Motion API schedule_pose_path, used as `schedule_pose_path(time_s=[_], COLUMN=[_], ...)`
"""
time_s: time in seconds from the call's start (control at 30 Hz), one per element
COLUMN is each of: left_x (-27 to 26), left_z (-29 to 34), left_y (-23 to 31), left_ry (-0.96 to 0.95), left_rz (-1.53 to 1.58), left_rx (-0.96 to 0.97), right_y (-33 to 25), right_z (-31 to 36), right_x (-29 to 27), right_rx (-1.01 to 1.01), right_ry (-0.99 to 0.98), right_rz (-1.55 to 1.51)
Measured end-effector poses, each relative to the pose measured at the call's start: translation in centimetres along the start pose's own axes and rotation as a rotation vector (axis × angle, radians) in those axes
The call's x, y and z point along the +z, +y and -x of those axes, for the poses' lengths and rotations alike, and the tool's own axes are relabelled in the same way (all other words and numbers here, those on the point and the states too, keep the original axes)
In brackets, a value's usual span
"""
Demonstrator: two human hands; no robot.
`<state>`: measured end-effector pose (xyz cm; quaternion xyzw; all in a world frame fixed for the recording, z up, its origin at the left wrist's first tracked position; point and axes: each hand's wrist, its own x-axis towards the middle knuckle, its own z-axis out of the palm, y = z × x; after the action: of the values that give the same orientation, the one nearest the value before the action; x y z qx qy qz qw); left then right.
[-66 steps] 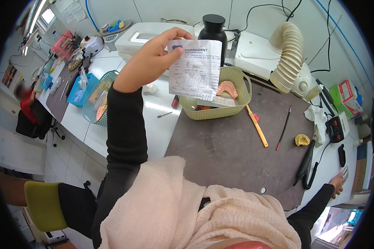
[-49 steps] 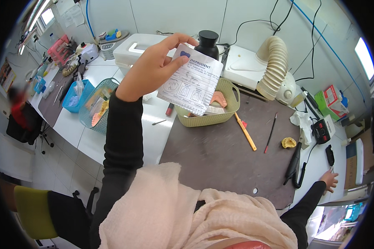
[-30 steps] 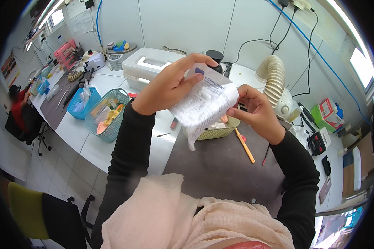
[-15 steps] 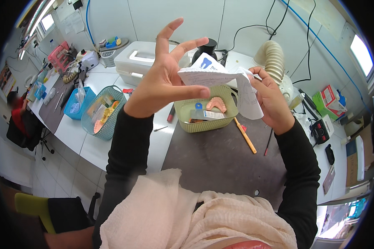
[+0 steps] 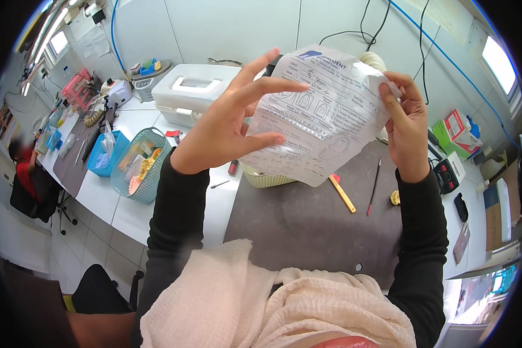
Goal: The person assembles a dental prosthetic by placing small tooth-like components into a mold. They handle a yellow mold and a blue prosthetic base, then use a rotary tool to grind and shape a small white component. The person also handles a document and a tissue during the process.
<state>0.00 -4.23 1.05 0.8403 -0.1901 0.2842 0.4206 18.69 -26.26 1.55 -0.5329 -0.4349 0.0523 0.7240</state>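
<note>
The sheet of paper [image 5: 325,116], printed and pencilled over, hung unfolded and tilted in the air above the worktop, hiding most of the green basket [image 5: 267,180] behind it. The right hand [image 5: 409,122] gripped it at its right edge, near the upper corner, pinched between thumb and fingers. The left hand [image 5: 223,124] was spread wide at the opposite side, with a finger reaching across the front of the page and the thumb lower down; from where I stood I could not tell whether those fingertips pressed on the paper or only lay before it.

Below the page, on the dark mat [image 5: 296,232], lay a yellow stick [image 5: 344,197] and a thin brush [image 5: 375,188] with a red end, and a yellow lump [image 5: 395,198] sat just beside the right sleeve. Left of the green basket, a small metal tool [image 5: 220,184] lay on the white table [image 5: 124,214].

Farther left stood a grey-blue basket [image 5: 148,196] holding pink and yellow pieces, with a bright blue basket [image 5: 101,170] next to it. A clear plastic case [image 5: 180,104] stood behind the left hand. Away to the right, a phone [image 5: 461,242] lay near the table's edge. At the far left sat a person in red [image 5: 26,168].
</note>
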Motion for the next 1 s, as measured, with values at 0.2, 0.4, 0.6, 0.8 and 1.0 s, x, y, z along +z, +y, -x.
schedule_pose_path(time_s=[0.2,0.4,0.6,0.8,1.0], left_x=[0.2,0.4,0.2,0.4,1.1], left_z=[0.0,0.0,0.3,3.1,6.8], left_y=[-0.6,-0.8,-2.2,-4.0,-6.9], left_ry=[-0.074,0.025,0.150,0.131,0.191], left_rz=[0.143,0.185,0.160,0.185,0.010], left_rx=[-0.092,-0.107,-0.162,-0.352,-0.339], right_y=[-0.4,0.6,1.3,4.5,8.6], right_z=[0.1,0.9,2.1,1.0,2.5], right_x=[-0.2,1.3,3.1,2.0,3.0], right_rx=[-0.052,0.053,0.159,0.175,0.135], right_ry=[0.036,0.029,-0.092,-0.180,-0.251], right_rz=[0.164,0.031,-0.001,0.132,0.324])
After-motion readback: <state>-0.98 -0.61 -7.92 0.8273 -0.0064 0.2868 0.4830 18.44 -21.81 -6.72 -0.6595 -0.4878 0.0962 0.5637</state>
